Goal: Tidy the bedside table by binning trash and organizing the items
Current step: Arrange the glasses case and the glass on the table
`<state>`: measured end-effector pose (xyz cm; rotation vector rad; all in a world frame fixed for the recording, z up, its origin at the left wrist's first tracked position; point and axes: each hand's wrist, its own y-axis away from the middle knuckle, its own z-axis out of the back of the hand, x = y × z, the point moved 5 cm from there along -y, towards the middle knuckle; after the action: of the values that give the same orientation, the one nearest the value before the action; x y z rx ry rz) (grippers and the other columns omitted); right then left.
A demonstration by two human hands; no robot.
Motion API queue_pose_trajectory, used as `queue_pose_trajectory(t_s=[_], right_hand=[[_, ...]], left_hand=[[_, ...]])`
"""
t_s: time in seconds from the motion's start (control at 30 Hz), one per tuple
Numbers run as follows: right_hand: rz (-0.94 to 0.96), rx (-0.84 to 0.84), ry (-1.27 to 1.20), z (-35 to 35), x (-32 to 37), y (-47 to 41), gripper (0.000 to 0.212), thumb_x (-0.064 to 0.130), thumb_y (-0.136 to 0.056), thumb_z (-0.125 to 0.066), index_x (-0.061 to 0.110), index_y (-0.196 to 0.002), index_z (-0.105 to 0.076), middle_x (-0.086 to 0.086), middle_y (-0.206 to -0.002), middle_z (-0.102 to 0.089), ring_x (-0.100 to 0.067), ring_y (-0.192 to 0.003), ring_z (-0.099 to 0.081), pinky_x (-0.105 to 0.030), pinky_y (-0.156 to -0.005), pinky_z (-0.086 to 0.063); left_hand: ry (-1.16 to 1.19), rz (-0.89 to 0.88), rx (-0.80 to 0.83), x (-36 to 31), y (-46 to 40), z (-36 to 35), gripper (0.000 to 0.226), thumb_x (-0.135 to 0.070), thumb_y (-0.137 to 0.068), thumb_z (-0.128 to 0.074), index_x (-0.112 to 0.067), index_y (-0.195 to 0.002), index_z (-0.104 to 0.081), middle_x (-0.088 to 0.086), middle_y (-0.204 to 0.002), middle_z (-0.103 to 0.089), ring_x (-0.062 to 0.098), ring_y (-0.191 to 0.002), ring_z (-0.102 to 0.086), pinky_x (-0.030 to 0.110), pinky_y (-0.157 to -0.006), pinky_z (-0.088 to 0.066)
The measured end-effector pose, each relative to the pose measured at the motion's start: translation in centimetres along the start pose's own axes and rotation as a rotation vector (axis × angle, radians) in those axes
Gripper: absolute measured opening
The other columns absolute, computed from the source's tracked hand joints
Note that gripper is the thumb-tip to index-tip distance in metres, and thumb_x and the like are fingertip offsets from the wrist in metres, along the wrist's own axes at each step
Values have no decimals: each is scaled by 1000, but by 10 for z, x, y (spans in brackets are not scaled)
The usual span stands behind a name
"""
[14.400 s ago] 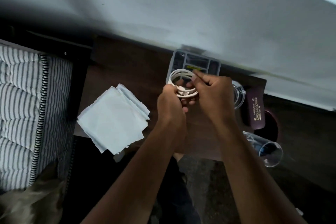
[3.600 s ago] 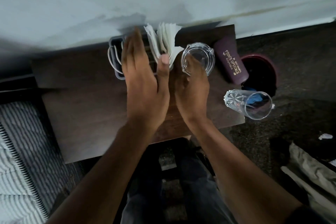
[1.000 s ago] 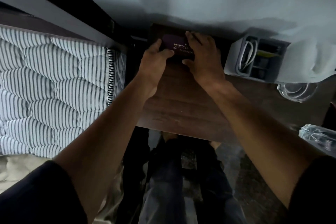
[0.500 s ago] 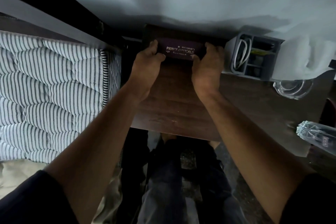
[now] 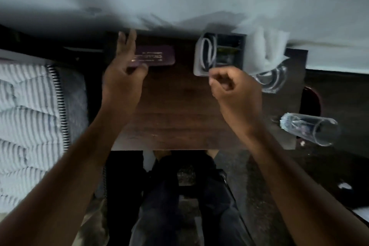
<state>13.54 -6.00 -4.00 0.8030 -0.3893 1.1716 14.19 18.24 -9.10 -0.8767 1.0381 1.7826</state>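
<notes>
the purple spectacle case (image 5: pixel 154 57) lies flat at the back of the wooden desk (image 5: pixel 179 110), close to the wall. the left hand (image 5: pixel 123 74) hovers over the case's left end with fingers spread apart, holding nothing; whether the thumb touches the case i cannot tell. the right hand (image 5: pixel 233 88) is loosely curled with nothing seen in it, just in front of the grey organizer (image 5: pixel 219 54), which holds a coiled white cable (image 5: pixel 207 54). white tissues (image 5: pixel 263 50) stand beside the organizer. a glass tumbler (image 5: pixel 309 131) lies on its side at the desk's right edge.
</notes>
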Motion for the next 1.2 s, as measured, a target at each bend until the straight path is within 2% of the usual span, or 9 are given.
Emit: queue_pose_trajectory(t_s=[0.07,0.17,0.27,0.4,0.47,0.6,0.93,1.1,1.2], right_hand=[[-45,-25,75,34,-28,10,31,10,-89,-68,19,-119,-71,5,-96,-72,-6,-80,-67,-9,-73,-47],[-188,-17,197,74,-79,25,51,4,-85,-71,15,-133,-61,-4,-108,-65,-18,-96,-63,-11,-76,-40],[-218,-60,303,95,-114,29,56,7,-84,-75,10,-137,-57,-12,-124,-58,-25,-114,-58,-11,-82,-35],[-326,-107,273,94,-146,-2,96,28,-81,-84,2,-155,-29,-22,-154,-33,-39,-142,-34,-42,-118,-28],[-349,-113,260,74,-142,-24,114,40,-77,-86,1,-159,-16,-25,-160,-23,-42,-148,-25,-46,-121,-22],[-307,-179,214,62,-149,-58,132,47,-69,-89,2,-160,-4,-21,-164,-20,-40,-149,-23,-47,-121,-26],[-372,-218,219,64,-165,-82,127,45,-66,-87,-4,-157,-14,-17,-156,-30,-35,-144,-28,-44,-116,-33],[-422,-209,241,78,-165,-94,129,47,-68,-86,-4,-158,-8,-17,-159,-26,-36,-147,-25,-47,-115,-35],[-449,-160,229,84,-161,-91,129,45,-71,-86,0,-159,-3,-17,-165,-17,-38,-153,-16,-50,-121,-24]], left_hand=[[209,25,-102,-15,29,-15,48,0,-87,-54,-12,-132,-67,-12,-123,-74,6,-117,-67,26,-102,-51],[337,-21,-69,-32,70,-37,35,-1,-91,-49,-16,-107,-76,-8,-88,-80,12,-85,-75,24,-80,-57],[355,2,91,-40,95,-70,35,-9,-92,-51,-28,-103,-77,1,-89,-79,18,-83,-73,22,-79,-55],[311,132,275,-42,122,-134,36,-13,-89,-52,-31,-108,-76,-1,-102,-80,18,-99,-75,23,-84,-56],[274,140,278,-45,122,-142,43,-9,-88,-52,-34,-116,-73,-7,-113,-78,12,-111,-71,31,-96,-54],[128,83,190,-60,111,-163,48,-6,-84,-53,-36,-117,-71,-14,-117,-75,3,-110,-69,34,-97,-55],[88,120,208,-66,113,-180,47,7,-90,-54,-25,-120,-71,-8,-122,-73,0,-115,-66,22,-101,-50],[117,149,95,-60,108,-174,47,15,-86,-51,-17,-114,-71,-3,-111,-74,7,-100,-68,29,-89,-55],[117,147,-59,-55,92,-153,41,10,-82,-51,-10,-112,-71,12,-109,-74,13,-91,-65,31,-82,-51]])
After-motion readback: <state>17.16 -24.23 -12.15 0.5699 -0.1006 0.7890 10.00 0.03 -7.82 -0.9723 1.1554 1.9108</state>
